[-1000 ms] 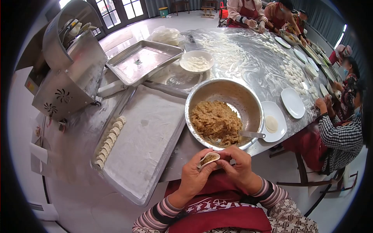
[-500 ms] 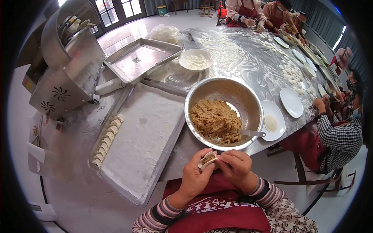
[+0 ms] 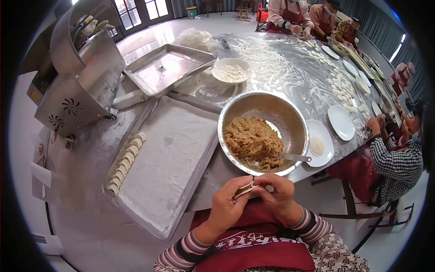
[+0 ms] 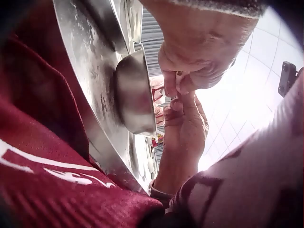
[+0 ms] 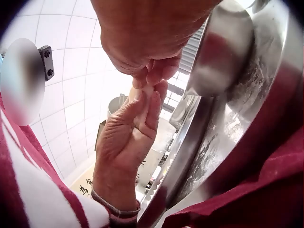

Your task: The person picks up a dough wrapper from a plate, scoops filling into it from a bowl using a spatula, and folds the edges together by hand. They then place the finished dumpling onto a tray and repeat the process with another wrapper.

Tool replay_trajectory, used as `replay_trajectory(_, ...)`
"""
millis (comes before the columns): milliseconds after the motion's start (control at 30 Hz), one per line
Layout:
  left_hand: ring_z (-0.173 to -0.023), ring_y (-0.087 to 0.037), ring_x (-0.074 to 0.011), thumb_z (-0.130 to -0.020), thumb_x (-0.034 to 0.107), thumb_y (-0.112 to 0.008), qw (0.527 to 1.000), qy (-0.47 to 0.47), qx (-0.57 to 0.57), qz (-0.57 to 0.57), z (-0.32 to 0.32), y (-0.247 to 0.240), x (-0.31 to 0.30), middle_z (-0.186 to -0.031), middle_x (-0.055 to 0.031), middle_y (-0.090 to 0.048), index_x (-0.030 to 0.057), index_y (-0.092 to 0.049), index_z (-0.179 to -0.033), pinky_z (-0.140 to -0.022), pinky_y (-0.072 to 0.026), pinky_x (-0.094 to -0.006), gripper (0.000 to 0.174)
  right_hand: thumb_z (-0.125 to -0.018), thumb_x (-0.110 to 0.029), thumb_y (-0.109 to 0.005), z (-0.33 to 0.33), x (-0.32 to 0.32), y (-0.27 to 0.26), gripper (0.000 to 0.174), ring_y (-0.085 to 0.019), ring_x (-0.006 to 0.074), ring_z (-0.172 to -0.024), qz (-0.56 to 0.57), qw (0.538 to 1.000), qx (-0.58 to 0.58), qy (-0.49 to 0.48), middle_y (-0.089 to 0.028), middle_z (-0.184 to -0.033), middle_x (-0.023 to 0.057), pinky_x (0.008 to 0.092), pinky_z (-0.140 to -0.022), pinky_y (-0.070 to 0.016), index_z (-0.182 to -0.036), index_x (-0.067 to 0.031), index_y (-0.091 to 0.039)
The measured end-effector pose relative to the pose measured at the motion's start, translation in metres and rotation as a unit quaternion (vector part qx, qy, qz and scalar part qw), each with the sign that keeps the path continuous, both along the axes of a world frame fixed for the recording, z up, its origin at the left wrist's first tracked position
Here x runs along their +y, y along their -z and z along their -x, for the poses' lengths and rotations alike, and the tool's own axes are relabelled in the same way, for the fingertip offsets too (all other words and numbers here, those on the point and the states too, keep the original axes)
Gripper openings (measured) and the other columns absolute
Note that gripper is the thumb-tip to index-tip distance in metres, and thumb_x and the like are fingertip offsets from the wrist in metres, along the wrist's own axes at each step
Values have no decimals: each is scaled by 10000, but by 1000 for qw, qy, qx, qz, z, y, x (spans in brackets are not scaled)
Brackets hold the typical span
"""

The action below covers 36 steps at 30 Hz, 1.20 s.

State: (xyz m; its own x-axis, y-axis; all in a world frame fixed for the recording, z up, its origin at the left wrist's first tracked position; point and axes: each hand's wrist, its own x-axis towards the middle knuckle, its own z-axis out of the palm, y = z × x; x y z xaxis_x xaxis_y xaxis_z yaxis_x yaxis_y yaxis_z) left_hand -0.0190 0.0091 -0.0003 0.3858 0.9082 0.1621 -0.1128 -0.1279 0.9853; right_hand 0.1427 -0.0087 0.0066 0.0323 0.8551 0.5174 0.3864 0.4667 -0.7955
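A half-folded dumpling [image 3: 243, 189] is held between both hands, just in front of the bowl's near rim. Its wrapper has a narrow gap along the top, with brown filling showing inside. My left hand [image 3: 228, 199] cradles it between thumb and fingers. At the wrapper's right end, my right hand [image 3: 278, 196] pinches the edge with thumb and forefinger. In the left wrist view, the left hand [image 4: 204, 52] covers most of the dumpling. A steel bowl [image 3: 293, 120] holds minced filling [image 3: 253, 143] and a spoon with a flat metal handle [image 3: 297, 157].
Left of the bowl lies a lined tray [image 3: 165, 154] with a row of folded dumplings [image 3: 125, 164]. On the right, a white plate [image 3: 324, 158] carries round wrappers [image 3: 316, 146]. Farther back are a flour bowl [image 3: 231, 62], a metal tray [image 3: 156, 68] and a steel machine [image 3: 77, 99]. Several people work around the table.
The wrapper's edges have come closer together, so less filling shows. The right fingers have shifted slightly at its edge. The head view has moved a little; the tray and bowl stay put.
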Motion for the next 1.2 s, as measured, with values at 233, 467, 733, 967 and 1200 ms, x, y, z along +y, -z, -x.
replay_trajectory(233,-960,-662,-220,-852,8,-636,996,-16,89,-28,4,-11,2,-1044,-155,-649,1,-499,-1192,-800,-525,-300,367,-726,-4,-748,-1,3,-4,160,-630,198,-674,5,1000,13,-2,-641,-782,101,275,-586,-492,-865,-10,-670)
replay_trajectory(467,-1039,-593,-158,-889,-21,-596,995,-15,-60,82,-2,-6,-1,-1152,-133,-603,-7,-468,-1188,-893,-486,-267,325,-711,8,-754,0,0,-2,165,-631,193,-712,-32,999,-11,25,-638,-802,97,277,-615,-500,-857,-14,-679)
replay_trajectory(733,-1061,-585,-155,-911,-6,-577,990,-4,-100,101,0,-3,-2,-1180,-144,-591,-32,-475,-1228,-914,-476,-258,334,-709,6,-753,2,1,-3,237,-630,205,-731,23,999,36,-6,-638,-854,98,278,-632,-503,-932,-8,-675)
replay_trajectory(967,-1010,-618,-153,-903,-3,-578,996,-13,60,-67,7,-12,1,-1125,-130,-636,-31,-546,-1215,-860,-501,-263,314,-727,-2,-744,2,3,-7,203,-632,217,-737,-58,997,-57,3,-639,-814,102,278,-633,-496,-911,-28,-661)
replay_trajectory(1200,-1028,-621,-176,-881,-25,-592,996,33,76,-25,11,-15,5,-1141,-157,-629,-26,-518,-1216,-861,-508,-273,343,-693,18,-745,0,4,-7,201,-627,223,-718,-16,1000,8,-9,-652,-809,86,308,-641,-475,-870,-26,-660)
